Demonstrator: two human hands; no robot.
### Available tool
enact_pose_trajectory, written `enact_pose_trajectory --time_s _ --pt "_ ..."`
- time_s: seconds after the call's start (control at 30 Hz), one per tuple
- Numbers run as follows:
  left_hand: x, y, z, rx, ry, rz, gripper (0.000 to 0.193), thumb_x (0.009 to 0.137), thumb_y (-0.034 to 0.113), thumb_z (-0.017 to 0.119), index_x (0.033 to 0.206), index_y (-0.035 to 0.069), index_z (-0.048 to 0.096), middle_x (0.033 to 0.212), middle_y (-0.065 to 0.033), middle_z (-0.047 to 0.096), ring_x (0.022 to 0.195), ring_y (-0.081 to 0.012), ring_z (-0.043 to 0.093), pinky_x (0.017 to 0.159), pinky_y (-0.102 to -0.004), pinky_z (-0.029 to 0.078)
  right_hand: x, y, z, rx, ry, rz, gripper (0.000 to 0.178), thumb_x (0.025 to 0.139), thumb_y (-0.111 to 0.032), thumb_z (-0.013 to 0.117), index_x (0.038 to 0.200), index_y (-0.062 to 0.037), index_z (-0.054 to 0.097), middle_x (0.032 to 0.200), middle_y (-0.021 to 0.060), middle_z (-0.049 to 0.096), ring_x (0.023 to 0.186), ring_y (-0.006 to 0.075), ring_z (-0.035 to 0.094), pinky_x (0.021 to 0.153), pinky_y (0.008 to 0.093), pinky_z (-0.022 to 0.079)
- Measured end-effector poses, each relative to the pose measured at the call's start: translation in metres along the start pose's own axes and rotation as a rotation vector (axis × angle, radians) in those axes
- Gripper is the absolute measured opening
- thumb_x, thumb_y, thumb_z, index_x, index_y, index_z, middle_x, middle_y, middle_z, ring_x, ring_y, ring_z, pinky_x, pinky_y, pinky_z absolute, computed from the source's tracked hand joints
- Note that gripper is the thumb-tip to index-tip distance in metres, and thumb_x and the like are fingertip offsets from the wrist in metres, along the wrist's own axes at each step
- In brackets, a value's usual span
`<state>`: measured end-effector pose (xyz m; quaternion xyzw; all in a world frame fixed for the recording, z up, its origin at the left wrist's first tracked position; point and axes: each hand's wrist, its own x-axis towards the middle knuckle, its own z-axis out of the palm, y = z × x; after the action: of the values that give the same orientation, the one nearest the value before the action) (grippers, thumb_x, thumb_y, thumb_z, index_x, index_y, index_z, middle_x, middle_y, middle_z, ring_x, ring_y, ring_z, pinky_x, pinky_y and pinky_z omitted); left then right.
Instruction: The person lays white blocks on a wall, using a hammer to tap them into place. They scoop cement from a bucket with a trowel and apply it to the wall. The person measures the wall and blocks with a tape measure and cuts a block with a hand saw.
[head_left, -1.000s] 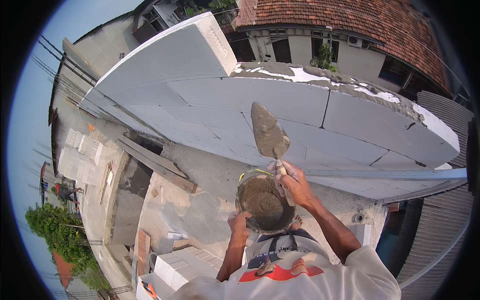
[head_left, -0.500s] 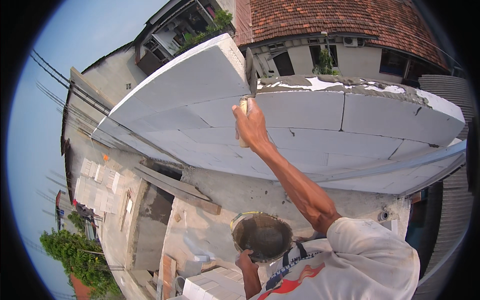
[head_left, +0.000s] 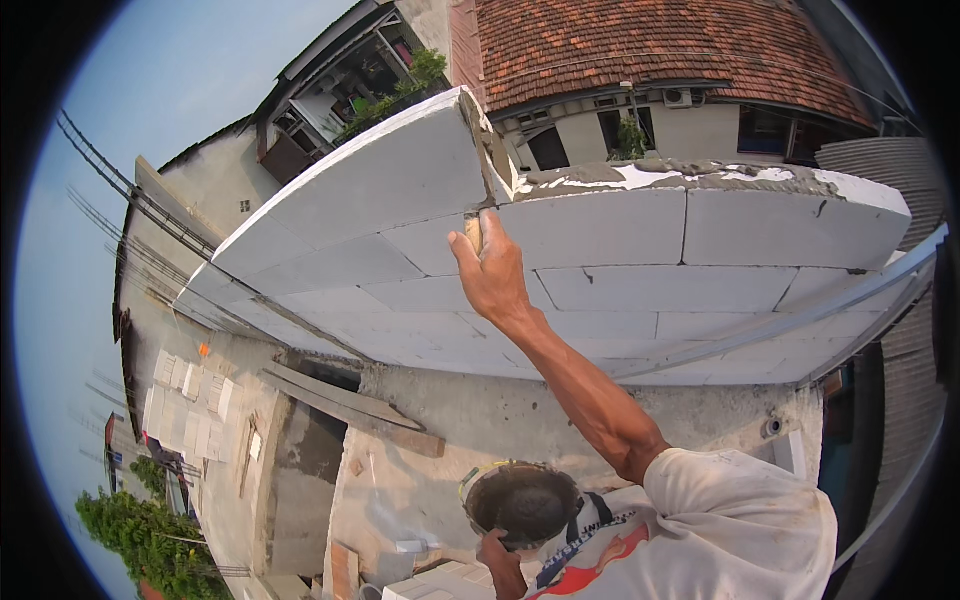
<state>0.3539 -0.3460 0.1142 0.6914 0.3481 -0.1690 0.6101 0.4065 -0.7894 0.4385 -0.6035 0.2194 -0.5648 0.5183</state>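
Observation:
My right hand (head_left: 495,272) is stretched out to the wall, closed around the pale handle of a trowel (head_left: 473,232). Its blade is up at the end face of a raised white block (head_left: 390,165), where it is hard to tell apart from the grey mortar. To the right, the lower course carries an uneven bed of mortar (head_left: 715,172) with white patches showing. Low and close to my body, my left hand (head_left: 496,552) grips the rim of a dark bucket (head_left: 474,492). Wet grey mortar (head_left: 525,505) lies inside it.
The white block wall (head_left: 600,235) spans the view ahead. A long metal bar (head_left: 780,330) runs across its right side. Below are a plank (head_left: 350,405), stacked blocks (head_left: 185,405) and a pipe stub (head_left: 771,427) in the concrete floor. Rebar (head_left: 130,175) sticks out at left.
My right hand has come slightly down and left with the trowel. Grey mortar now shows along the raised block's end face. My left hand stays on the bucket; the view has shifted a little.

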Motion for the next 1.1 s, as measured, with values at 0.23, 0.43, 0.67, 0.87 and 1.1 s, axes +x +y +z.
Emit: enact_pose_trajectory --time_s 0.23,0.43,0.67,0.87,1.1 --pt "0.011 -0.002 0.005 -0.029 -0.072 -0.007 0.036 0.066 -0.003 0.070 0.101 -0.005 0.068 0.097 -0.0151 0.067 0.079 -0.0340 0.068 0.060 -0.0518 0.050 0.034 0.018 0.038 -0.057 0.192 0.009 0.027 0.106 -0.018 0.062 0.105 0.0015 0.044 0.075 0.0142 0.056 0.069 0.0235 0.062 0.061 0.0459 0.050" --pt "0.041 -0.016 0.009 0.182 -0.196 0.231 0.041 0.065 -0.005 0.069 0.106 -0.007 0.069 0.098 -0.0173 0.069 0.076 -0.0356 0.069 0.062 -0.0534 0.054 -0.040 0.016 0.014 -0.142 0.061 -0.133 0.028 0.106 -0.022 0.063 0.105 -0.0003 0.044 0.074 0.0115 0.054 0.065 0.0203 0.060 0.055 0.0418 0.049" --pt "-0.001 0.009 0.035 -0.008 -0.149 -0.026 0.040 0.066 -0.006 0.069 0.105 -0.006 0.069 0.097 -0.0157 0.069 0.080 -0.0355 0.069 0.064 -0.0534 0.054 -0.033 -0.025 -0.039 0.209 -0.108 0.404 0.030 0.106 -0.023 0.061 0.103 0.0022 0.046 0.081 0.0178 0.058 0.075 0.0231 0.064 0.066 0.0431 0.052" --pt "0.021 -0.012 0.029 -0.037 -0.139 -0.053 0.038 0.066 -0.005 0.071 0.104 -0.004 0.068 0.097 -0.0151 0.069 0.079 -0.0343 0.069 0.063 -0.0539 0.052 -0.113 -0.014 -0.062 -0.014 -0.420 0.187 0.026 0.108 -0.028 0.061 0.106 -0.0034 0.051 0.074 0.0027 0.054 0.058 0.0108 0.054 0.050 0.0305 0.048" --pt "-0.005 -0.012 0.033 0.010 -0.043 -0.076 0.036 0.065 -0.008 0.070 0.101 -0.005 0.068 0.094 -0.0150 0.069 0.076 -0.0328 0.069 0.061 -0.0498 0.053 -0.130 0.074 -0.069 -0.337 -0.481 0.071 0.037 0.106 -0.030 0.064 0.118 0.0038 0.056 0.077 0.0132 0.055 0.076 0.0246 0.061 0.073 0.0421 0.051"
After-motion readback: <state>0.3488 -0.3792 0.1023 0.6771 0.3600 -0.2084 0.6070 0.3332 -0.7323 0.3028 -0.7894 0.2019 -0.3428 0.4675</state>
